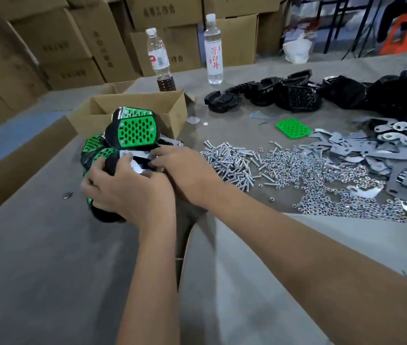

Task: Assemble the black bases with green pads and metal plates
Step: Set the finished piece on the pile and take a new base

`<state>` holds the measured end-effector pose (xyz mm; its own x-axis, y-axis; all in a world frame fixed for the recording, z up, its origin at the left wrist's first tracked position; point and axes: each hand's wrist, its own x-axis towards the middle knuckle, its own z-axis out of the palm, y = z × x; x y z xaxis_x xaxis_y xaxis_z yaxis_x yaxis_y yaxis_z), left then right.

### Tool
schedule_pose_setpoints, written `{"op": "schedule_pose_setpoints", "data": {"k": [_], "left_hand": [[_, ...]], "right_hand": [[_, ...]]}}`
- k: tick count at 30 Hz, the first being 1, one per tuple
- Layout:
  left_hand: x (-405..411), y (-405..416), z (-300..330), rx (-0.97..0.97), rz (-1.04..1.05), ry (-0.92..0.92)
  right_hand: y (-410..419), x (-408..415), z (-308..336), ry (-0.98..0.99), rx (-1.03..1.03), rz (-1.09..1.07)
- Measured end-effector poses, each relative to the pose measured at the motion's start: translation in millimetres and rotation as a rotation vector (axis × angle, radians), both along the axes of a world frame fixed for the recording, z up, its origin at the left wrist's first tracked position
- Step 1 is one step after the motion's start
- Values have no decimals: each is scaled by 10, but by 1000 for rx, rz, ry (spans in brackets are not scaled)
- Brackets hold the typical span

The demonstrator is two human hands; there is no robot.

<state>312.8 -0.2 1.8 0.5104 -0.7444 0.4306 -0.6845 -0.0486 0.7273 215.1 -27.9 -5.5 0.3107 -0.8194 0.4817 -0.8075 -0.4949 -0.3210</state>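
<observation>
Left hand [127, 192]: lying nearest the camera, fingers curling round a black base [109, 212] with green showing at its edge, gripping it from the left side.
Right hand [185, 170]: reaching in from the right, fingertips pinching together on a metal plate [136, 161] that is sitting on top of the held base.
Table [48, 257]: grey felt-like cover lying under both forearms and all the parts.
Finished pile [122, 138]: black bases with green pads fitted, stacking up just behind the hands and touching them; the top one is facing the camera with its perforated pad.
Screws [232, 163]: a silvery heap lying just right of the right hand.
Nuts [322, 185]: spreading out further right, beside the screws.
Plates [371, 150]: loose grey metal plates piling up at the right edge.
Pad [293, 129]: one loose green pad lying between the screws and the black parts.
Bases [284, 94]: bare black bases heaping up behind the pad.
Box [132, 108]: open carton standing behind the finished pile.
Bottles [213, 49]: two standing at the far table edge, cartons stacking up behind them.
</observation>
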Motion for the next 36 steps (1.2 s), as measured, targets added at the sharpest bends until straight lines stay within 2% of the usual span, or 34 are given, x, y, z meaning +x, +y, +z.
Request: {"op": "schedule_pose_setpoints", "data": {"k": [3,7,9,15,18,21,22,26,29,31,34,36], "left_hand": [[-241,99,5,-157,-17,-54],[-766,150,-40,-302,-272,22],[-1066,126,-61,-236,-415,87],[-1936,-174,-108,230,-716,137],[-2255,-371,-131,300,-793,102],[-2515,-624,-151,349,-793,115],[-2599,-705,-151,368,-786,133],[-2856,-891,-147,391,-763,228],[-2964,-936,-155,394,-744,349],[-2989,-1006,-156,420,-705,508],[-3002,-977,-48,578,-723,1008],[-3040,-867,21,706,-792,1247]], "right_hand": [[55,-283,72,-82,-10,23],[79,-920,59,-214,69,-266],[88,-1282,14,-211,104,-425],[36,-2220,-70,-131,70,-750],[-165,-2585,-28,-5,99,-837],[-454,-2872,8,175,214,-882],[-556,-2947,15,173,252,-898],[-832,-3094,8,-72,412,-887],[-838,-3118,-59,125,340,-910],[-702,-3122,-52,150,286,-881],[-326,-3287,55,-163,173,-861],[32,-3331,117,-356,124,-779]]}}
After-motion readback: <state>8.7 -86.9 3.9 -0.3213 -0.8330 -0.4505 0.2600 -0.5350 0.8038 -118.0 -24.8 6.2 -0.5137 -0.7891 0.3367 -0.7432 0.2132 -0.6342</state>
